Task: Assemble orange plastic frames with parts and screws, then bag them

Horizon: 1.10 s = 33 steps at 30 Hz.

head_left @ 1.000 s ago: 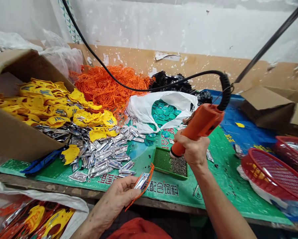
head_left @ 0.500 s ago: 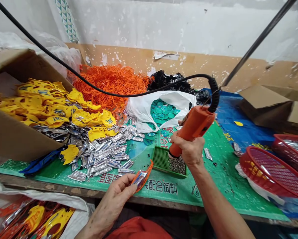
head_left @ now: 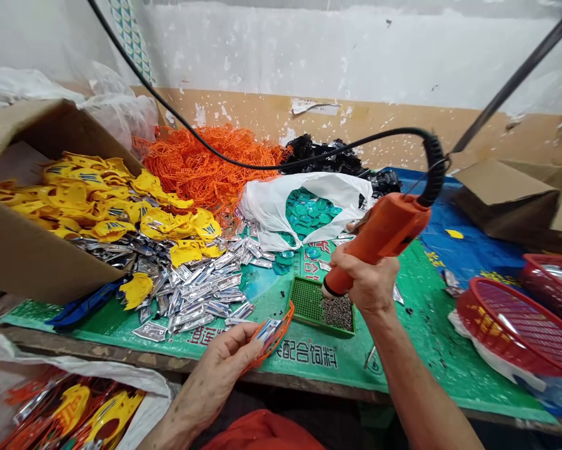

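Observation:
My left hand (head_left: 227, 365) is shut on an orange plastic frame (head_left: 281, 334) with a silver foil-like piece (head_left: 267, 331) seated in it, low in the view near the mat's front edge. My right hand (head_left: 367, 284) grips an orange corded electric screwdriver (head_left: 384, 230) above a green perforated screw tray (head_left: 304, 300). A heap of small dark screws (head_left: 337, 312) lies in the tray's right half, just under the tool's tip. The tip itself is hidden behind my right hand.
A cardboard box (head_left: 41, 250) spills yellow parts (head_left: 88, 194) at left, beside heaped silver pieces (head_left: 187, 290) on a green printed mat (head_left: 309, 356). Behind are orange frames (head_left: 205, 165), a white bag of teal pieces (head_left: 309, 209) and black parts (head_left: 322, 156). Red baskets (head_left: 510, 325) stand at right.
My left hand has turned the orange frame, laying it flatter than it was a moment ago. The screwdriver has risen slightly and shifted right with my right hand, and the whole view has shifted slightly.

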{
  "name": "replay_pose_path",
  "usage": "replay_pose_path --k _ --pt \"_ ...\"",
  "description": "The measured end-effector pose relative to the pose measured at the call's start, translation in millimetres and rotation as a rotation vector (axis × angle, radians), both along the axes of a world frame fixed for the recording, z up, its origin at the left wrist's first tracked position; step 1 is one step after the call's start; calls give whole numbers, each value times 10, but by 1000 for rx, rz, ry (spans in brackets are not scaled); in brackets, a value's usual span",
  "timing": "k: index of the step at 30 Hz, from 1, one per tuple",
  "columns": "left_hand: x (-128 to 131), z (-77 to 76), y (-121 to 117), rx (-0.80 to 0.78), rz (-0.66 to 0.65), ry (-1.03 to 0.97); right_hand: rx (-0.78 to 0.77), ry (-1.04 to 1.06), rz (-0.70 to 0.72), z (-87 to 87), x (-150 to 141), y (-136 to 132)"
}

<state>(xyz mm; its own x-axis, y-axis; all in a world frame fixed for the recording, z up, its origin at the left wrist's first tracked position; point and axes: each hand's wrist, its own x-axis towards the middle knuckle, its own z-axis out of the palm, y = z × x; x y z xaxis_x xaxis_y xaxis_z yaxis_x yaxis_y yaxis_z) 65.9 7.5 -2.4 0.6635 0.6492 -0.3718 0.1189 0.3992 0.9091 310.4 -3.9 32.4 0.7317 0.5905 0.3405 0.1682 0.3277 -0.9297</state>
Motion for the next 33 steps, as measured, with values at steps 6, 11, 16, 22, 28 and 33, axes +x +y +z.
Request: replay_pose_path --k 6,11,16,22,28,33 --pt "39 -12 -18 -55 85 28 151 111 114 367 -157 -116" --pt "57 -31 -20 -116 96 17 248 238 300 606 -459 -285" --pt "66 31 -34 -65 5 -75 271 280 458 655 -709 -341" --pt "46 -11 -20 -16 -37 -164 237 303 520 588 -834 -339" --pt "72 40 -20 -37 -36 -205 222 299 542 506 -841 -368" --pt "74 44 -35 -69 -24 -216 221 298 524 485 -876 -400"
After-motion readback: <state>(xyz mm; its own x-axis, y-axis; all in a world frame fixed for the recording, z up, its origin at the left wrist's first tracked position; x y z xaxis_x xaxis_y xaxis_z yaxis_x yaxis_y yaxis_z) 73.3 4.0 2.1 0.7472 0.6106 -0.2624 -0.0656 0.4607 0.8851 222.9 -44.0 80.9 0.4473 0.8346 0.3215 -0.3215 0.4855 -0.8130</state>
